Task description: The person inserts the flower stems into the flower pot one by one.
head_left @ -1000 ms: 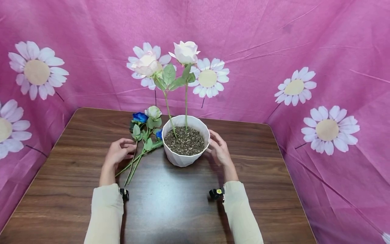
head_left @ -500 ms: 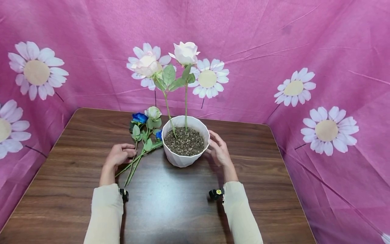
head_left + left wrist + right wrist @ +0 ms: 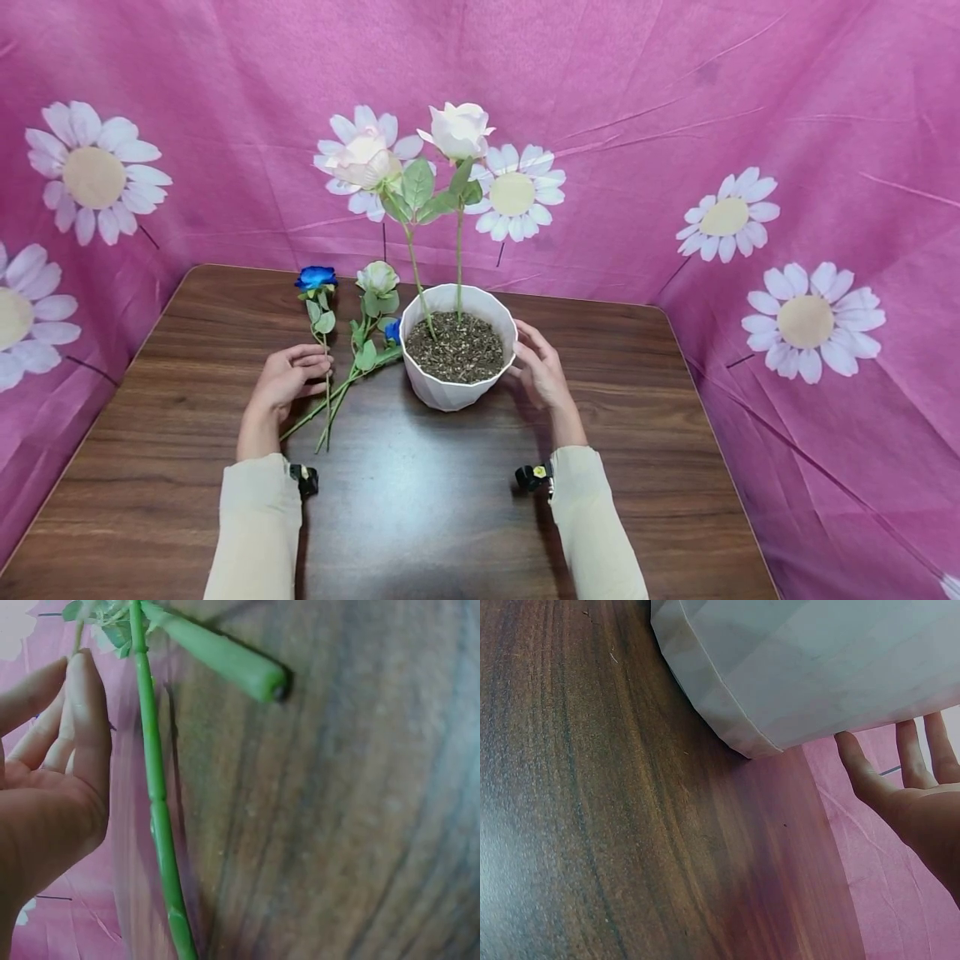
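Note:
In the head view, my left hand (image 3: 285,382) pinches the stem of a blue rose (image 3: 317,279) between thumb and fingers; the left wrist view shows the pinched stem (image 3: 78,636) at the fingertips. To its right lie a whitish-green rose (image 3: 378,277) and another blue rose (image 3: 392,331), partly hidden by the pot, their stems crossing. A white faceted pot (image 3: 448,396) holds soil (image 3: 459,350) with two pale pink-white roses standing in it, one upright (image 3: 459,132) and one leaning left (image 3: 366,160). My right hand (image 3: 542,375) touches the pot's right side with extended fingers.
The dark wooden table (image 3: 645,433) has its back edge just behind the pot. A pink cloth (image 3: 615,92) printed with white daisies hangs around the back and sides. Loose stem ends (image 3: 262,682) lie near my left wrist.
My left hand has taken the blue rose by its stem and moved it left, away from the whitish-green rose. My right hand stays at the pot.

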Demonstrator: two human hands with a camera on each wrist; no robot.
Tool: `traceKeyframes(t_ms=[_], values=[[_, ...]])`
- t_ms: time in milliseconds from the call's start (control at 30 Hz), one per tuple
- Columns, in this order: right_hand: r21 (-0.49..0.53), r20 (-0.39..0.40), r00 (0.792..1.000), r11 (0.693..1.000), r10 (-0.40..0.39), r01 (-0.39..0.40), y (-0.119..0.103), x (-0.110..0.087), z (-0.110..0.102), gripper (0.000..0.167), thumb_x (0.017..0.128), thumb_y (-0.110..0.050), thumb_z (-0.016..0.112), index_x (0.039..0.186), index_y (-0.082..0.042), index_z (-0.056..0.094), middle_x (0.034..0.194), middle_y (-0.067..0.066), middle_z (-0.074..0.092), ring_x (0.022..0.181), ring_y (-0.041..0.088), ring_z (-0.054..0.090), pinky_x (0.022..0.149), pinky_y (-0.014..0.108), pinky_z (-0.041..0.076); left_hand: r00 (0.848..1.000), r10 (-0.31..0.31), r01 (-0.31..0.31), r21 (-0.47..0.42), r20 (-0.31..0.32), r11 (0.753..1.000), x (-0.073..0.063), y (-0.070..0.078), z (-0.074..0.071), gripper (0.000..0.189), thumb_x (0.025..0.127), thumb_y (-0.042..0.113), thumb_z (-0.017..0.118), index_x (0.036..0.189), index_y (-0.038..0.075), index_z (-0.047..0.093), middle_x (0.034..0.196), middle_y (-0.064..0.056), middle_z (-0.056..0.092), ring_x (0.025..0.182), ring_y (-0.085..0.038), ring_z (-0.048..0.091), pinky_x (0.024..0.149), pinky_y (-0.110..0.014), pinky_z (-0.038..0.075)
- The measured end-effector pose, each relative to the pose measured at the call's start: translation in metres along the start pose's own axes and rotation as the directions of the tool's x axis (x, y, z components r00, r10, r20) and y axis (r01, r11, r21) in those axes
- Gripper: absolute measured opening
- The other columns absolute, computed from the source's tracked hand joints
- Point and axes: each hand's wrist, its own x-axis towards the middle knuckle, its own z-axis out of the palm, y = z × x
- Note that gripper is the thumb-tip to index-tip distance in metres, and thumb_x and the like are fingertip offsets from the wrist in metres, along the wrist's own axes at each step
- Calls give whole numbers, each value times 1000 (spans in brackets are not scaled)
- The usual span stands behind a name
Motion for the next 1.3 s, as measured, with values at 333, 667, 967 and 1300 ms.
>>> traceKeyframes(t_ms=[333, 667, 967, 1300], values=[[17, 72, 997, 1000, -26, 24, 25, 6, -29, 51, 98, -23, 69, 145, -13, 54, 135, 11, 54, 114, 26, 60, 89, 46, 57, 994, 88, -104, -372, -58, 922, -5, 4, 9, 24, 97, -13, 57, 110, 5, 65, 93, 0, 75, 82, -13, 73, 70, -28, 62], [-52, 22, 1000, 999, -2, 3, 13, 2, -15, 43, 99, -23, 66, 141, -19, 57, 132, 5, 56, 112, 22, 61, 89, 44, 57, 986, 122, -164, -564, -111, 810, -7, 7, 17, 28, 95, -17, 57, 105, 5, 70, 90, -5, 74, 79, -18, 73, 65, -31, 63], [20, -77, 996, 999, 50, -48, -8, -3, 11, 45, 100, 4, 46, 145, 7, 43, 126, 7, 57, 106, 24, 63, 85, 39, 58, 970, 149, -239, -616, -194, 750, -6, 12, 24, 28, 95, -16, 57, 105, 9, 65, 87, -5, 71, 76, -18, 71, 60, -30, 62], [24, -70, 997, 999, 36, -35, -5, -3, 8, 42, 98, 1, 50, 140, -5, 55, 126, 7, 57, 106, 23, 63, 84, 39, 59, 950, 214, -310, -628, -226, 714, -9, 29, 33, 23, 95, -12, 61, 107, 8, 60, 82, -4, 67, 75, -20, 70, 59, -33, 62]])
